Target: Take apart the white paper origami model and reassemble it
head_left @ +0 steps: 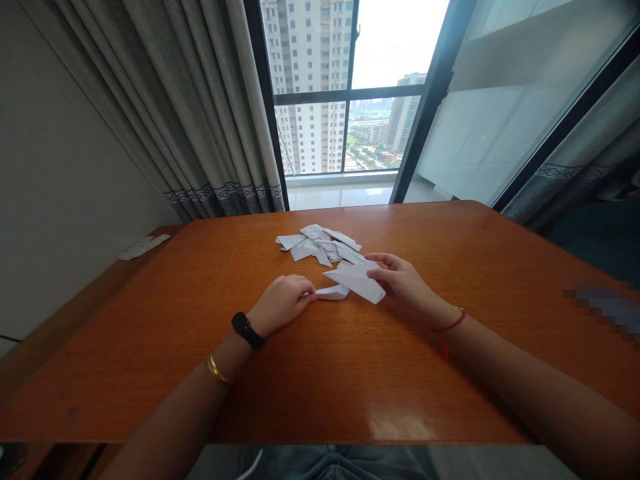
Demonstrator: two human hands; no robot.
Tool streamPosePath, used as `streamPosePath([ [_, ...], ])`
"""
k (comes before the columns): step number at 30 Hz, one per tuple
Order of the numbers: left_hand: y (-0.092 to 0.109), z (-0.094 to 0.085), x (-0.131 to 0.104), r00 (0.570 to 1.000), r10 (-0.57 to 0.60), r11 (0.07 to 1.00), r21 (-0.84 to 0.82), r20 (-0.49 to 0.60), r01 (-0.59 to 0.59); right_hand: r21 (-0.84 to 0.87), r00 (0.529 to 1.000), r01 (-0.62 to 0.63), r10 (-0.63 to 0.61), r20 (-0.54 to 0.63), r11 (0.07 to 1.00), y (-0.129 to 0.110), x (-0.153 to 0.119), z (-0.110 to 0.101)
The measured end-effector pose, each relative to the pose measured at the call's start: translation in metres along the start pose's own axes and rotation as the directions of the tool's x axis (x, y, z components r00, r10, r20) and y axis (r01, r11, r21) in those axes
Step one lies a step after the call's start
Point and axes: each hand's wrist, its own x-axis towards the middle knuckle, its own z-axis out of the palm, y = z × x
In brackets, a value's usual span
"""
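My right hand (395, 277) is closed with thumb and fingers on a white paper plane (357, 281), its pointed end facing left. Below and left of that plane, a narrow folded white paper (333, 293) lies low over the table. The fingers of my left hand (287, 300) pinch its left end; its right end reaches beneath the plane's edge. Just beyond both hands is a loose pile of folded white papers (320, 244), several of them overlapping and pointed like planes. My right fingertips are close to the near right side of this pile.
The brown wooden table (310, 380) reaches toward a window (345, 100). Some white paper (144, 247) lies on a ledge left of the table. A grey curtain (200, 120) hangs at the back left. A blurred patch (607, 307) covers something at the right edge.
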Motion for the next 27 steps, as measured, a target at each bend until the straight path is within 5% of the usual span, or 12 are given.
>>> streamPosePath([
  [4,-0.002,-0.003,0.0,0.999,0.04,0.999,-0.032,0.004,-0.04,-0.211,0.959,0.267,-0.28,-0.032,0.94,0.002,-0.005,0.0],
  [6,-0.001,-0.003,0.0,0.996,0.056,0.993,-0.108,0.067,-0.048,-0.449,0.85,0.48,-0.526,0.024,0.754,0.003,-0.01,0.003],
  [8,-0.002,-0.004,-0.001,0.997,-0.011,0.987,-0.162,0.072,0.023,-0.585,0.703,0.647,-0.68,0.21,0.489,0.007,-0.015,0.006],
  [11,-0.007,-0.01,-0.002,0.991,-0.135,0.974,-0.186,0.0,0.132,-0.57,0.522,0.797,-0.7,0.487,0.198,0.015,-0.019,0.014],
  [13,-0.011,-0.016,-0.004,0.985,-0.17,0.973,-0.165,-0.033,0.162,-0.558,0.474,0.825,-0.653,0.591,0.093,0.021,-0.02,0.019],
  [19,-0.013,-0.016,-0.004,0.994,-0.093,0.981,-0.163,0.061,0.102,-0.581,0.522,0.814,-0.433,0.735,-0.005,0.026,-0.03,0.029],
  [27,-0.01,-0.005,0.0,0.995,-0.011,0.994,-0.107,0.1,0.021,-0.668,0.646,0.74,-0.353,0.677,0.073,0.023,-0.035,0.032],
])
